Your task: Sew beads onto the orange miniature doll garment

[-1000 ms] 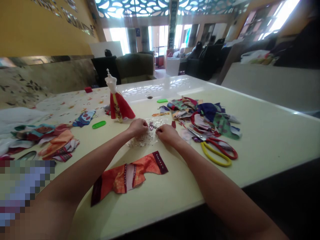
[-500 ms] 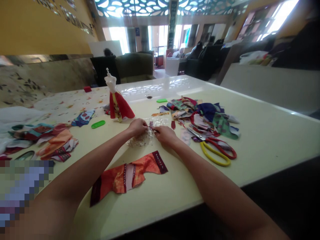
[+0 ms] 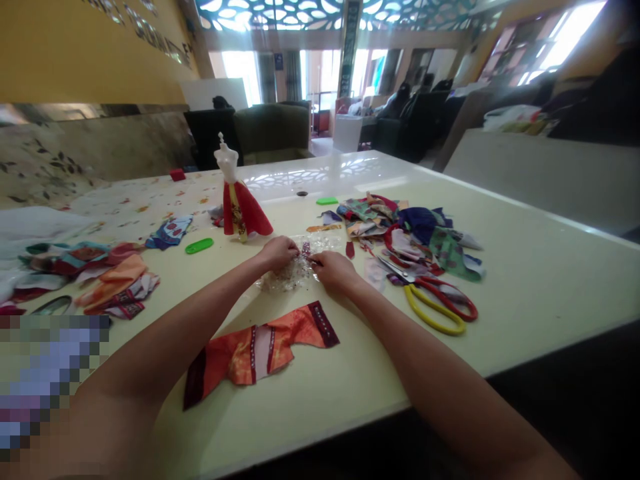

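Over a crinkled clear plastic bag (image 3: 284, 279) with small shiny bits in it, both hands are at work, fingers closed. My left hand (image 3: 280, 253) pinches the bag from the left. From the right, my right hand (image 3: 334, 268) grips it; its fingertips are partly hidden. A small dark red patterned piece (image 3: 305, 249) shows between the fingertips. Between my forearms and nearer me lies an orange cloth garment piece (image 3: 285, 343) with dark red cuffs and a pale middle strip, spread flat. Beyond my left hand stands a white doll dress form (image 3: 227, 163) in a red and gold skirt (image 3: 255, 217).
Scissors (image 3: 435, 310) with yellow and red handles lie right of my right hand, by a heap of fabric scraps (image 3: 420, 223). More scraps (image 3: 120, 277) lie left. Two green plastic pieces, one nearer (image 3: 199, 246) and one farther (image 3: 327, 201), rest on the table (image 3: 525, 267).
The whole view has shifted slightly, so things appear a little farther right. Both hands stay at the plastic bag in nearly the same pose.
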Tool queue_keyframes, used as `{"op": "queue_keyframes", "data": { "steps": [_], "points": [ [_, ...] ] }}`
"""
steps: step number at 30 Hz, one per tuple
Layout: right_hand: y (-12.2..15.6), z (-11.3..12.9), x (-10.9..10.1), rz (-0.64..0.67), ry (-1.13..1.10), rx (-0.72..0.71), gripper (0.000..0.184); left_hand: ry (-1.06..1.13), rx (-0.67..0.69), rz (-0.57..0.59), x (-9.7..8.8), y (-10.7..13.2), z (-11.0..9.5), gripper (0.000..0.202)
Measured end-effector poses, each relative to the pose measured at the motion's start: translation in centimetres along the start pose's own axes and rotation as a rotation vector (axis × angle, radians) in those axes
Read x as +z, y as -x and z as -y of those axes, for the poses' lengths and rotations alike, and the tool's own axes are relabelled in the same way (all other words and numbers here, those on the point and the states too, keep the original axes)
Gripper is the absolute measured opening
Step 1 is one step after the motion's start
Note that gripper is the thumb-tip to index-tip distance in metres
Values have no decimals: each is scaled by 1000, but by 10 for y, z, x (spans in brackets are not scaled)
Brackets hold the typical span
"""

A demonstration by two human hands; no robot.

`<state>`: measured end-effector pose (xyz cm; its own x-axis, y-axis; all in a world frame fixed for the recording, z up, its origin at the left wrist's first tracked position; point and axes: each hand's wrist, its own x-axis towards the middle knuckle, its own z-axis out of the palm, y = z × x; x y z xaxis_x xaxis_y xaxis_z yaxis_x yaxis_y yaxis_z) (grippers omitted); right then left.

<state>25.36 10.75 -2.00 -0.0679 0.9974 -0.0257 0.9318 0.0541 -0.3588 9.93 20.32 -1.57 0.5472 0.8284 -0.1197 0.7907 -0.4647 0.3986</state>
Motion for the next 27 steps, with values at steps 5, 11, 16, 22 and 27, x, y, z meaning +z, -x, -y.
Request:
{"op": "queue_keyframes", "data": {
  "steps": [5, 11, 16, 22, 27],
  "points": [
    [0, -1, 1, 12, 22, -5, 28, 17, -13, -5, 2, 3, 0, 26],
    [2, 2, -1, 27, 55, 7, 26, 49, -54, 24, 0, 2, 0, 29],
    [2, 3, 0, 31, 71, -3, 27, 103, -76, 37, -5, 4, 2, 32],
    [1, 2, 1, 42, 82, -9, 28, 165, -93, 29, -5, 8, 2, 33],
    [1, 1, 1, 45, 84, -6, 29, 213, -91, 12, -4, 9, 4, 33]
  ]
}}
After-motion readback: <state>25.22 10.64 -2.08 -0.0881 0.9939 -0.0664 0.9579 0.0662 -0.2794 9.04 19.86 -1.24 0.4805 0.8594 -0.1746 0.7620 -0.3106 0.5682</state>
